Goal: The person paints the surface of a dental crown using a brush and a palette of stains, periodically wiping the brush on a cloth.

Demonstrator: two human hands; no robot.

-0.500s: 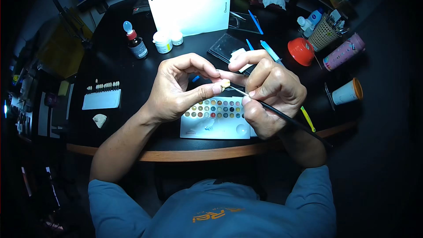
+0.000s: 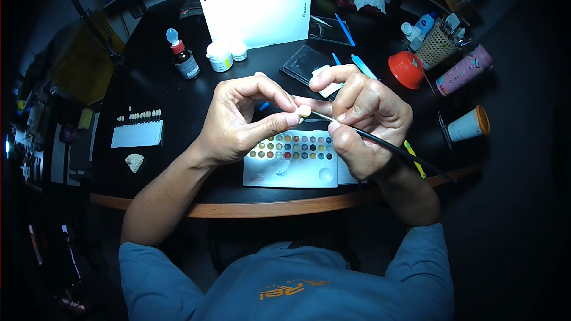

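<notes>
Between the thumb and fingertips of my left hand [image 2: 241, 120] is a small yellowish-white dental crown [image 2: 304, 111]. My right hand [image 2: 373, 122] pinches a thin black-handled brush [image 2: 389, 145], its tip at the crown's right side; whether it touches I cannot tell. The hands meet over the table, with a right finger reaching across behind the crown. Below them lies a white palette [image 2: 291, 173] with rows of small round wells in many colours and a bluish smear on its bare front part.
At the left lies a white shade-guide holder [image 2: 137, 135] with tooth tabs. Farther back stand a dropper bottle [image 2: 186, 62], white jars [image 2: 220, 59] and a spiral pad [image 2: 259, 15]. To the right are a red bowl [image 2: 407, 70], a tumbler [image 2: 467, 71] and a cup [image 2: 465, 128].
The crown has turned slightly in my left fingertips. My right hand has tilted a little, and the brush's back end has swung slightly outward to the right.
</notes>
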